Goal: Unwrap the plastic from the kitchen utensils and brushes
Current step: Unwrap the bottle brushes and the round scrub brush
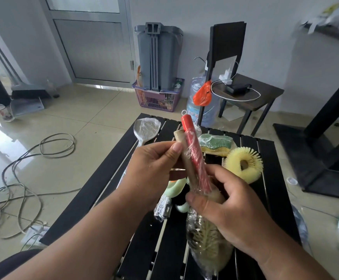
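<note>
Closest to me, my right hand [228, 211] grips the plastic-wrapped bundle of red and tan wooden-handled bristle brushes [194, 170] just above the bristles. My left hand [150, 170] pinches the tan handle higher up, over the black slatted counter [269, 156]. Farther back lie a yellow round brush [245, 164], a wrapped green-and-yellow sponge [216, 144] and a wrapped clear plastic spoon [145, 128].

A lived-in home room: tiled floor [96, 110], glazed door [91, 37], grey bin [157, 55], water jug [203, 106], loose cables [23, 178].

Glossy beige tile floor [87, 118]; grey door [91, 47] at 11 o'clock; black chair [245, 77] at 1 o'clock; white wall [275, 37].
</note>
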